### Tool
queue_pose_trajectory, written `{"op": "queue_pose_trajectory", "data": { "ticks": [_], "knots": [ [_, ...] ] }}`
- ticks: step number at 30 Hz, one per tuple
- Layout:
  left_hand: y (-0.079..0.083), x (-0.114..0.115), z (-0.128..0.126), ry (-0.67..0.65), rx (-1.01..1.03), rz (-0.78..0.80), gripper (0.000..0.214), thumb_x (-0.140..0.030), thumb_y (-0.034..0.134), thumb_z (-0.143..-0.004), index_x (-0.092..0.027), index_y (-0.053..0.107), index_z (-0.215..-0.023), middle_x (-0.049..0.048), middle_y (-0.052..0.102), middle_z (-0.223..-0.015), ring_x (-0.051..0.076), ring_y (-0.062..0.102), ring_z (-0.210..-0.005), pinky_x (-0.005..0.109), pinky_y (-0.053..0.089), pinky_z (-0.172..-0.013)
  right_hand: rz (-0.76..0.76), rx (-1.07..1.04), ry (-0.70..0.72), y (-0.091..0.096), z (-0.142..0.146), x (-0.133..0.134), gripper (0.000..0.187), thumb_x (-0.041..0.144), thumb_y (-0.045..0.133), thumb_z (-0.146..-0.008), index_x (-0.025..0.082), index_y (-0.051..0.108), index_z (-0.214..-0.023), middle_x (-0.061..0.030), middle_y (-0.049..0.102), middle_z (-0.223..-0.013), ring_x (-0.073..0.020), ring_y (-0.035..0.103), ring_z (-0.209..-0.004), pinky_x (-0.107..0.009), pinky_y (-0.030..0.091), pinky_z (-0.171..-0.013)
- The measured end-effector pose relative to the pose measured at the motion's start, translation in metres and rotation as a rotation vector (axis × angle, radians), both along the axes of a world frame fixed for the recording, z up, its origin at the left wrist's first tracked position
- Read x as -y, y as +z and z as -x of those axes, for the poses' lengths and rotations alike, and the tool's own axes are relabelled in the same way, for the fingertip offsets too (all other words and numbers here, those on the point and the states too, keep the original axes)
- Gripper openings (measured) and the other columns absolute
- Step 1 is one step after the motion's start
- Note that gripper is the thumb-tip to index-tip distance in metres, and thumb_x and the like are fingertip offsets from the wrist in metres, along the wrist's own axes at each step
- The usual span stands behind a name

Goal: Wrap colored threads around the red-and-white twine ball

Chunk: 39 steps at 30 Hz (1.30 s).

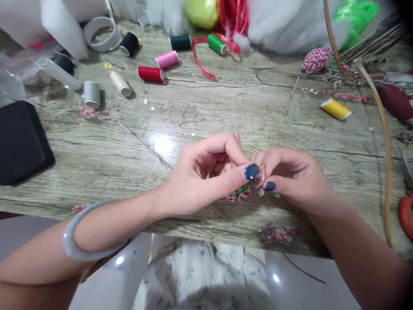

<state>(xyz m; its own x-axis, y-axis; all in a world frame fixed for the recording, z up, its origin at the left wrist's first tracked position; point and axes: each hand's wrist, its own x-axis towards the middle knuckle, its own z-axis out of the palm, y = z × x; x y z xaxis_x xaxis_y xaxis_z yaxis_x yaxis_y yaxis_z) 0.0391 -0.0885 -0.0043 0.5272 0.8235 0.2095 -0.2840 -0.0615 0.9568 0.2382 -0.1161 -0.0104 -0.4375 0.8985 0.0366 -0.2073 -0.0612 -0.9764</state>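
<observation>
My left hand [203, 181] is closed, thumb and forefinger pressed together, around a bundle of red-and-white twine [238, 197] with some green strands on it. Most of that bundle is hidden behind the thumb. Close against it, my right hand [293, 176] pinches a small pale pinkish piece [260, 180] between thumb and forefinger; its kind is too small to tell. A thin yellowish strand shows beside the fingertips. Below my hands, a pink-flowered twig [279, 234] lies at the table's front edge.
Several thread spools lie on the wooden table [245, 99], including red [151, 74] and yellow [335, 109] ones. A black phone-like slab [24, 142] is at left. Red-handled scissors [405, 211] and a long curved brown strip [385, 150] are at right. White stuffing [284, 26] lines the back.
</observation>
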Motion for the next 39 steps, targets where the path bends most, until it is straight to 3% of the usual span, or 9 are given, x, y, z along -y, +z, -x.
{"op": "queue_pose_trajectory", "data": {
  "ticks": [39],
  "knots": [
    [-0.0003,-0.0003,0.0005,0.006,-0.018,0.017,0.026,-0.035,0.076,-0.080,-0.018,0.059,-0.071,-0.0021,0.054,-0.064,0.006,0.047,-0.051,0.021,0.041,-0.046,0.021,0.052,0.008,0.0027,-0.0018,0.0007,0.004,0.019,0.072,-0.084,0.021,0.070,-0.082,0.0003,0.068,-0.077,-0.0113,0.063,-0.072,-0.026,0.051,-0.069]
  ]
}}
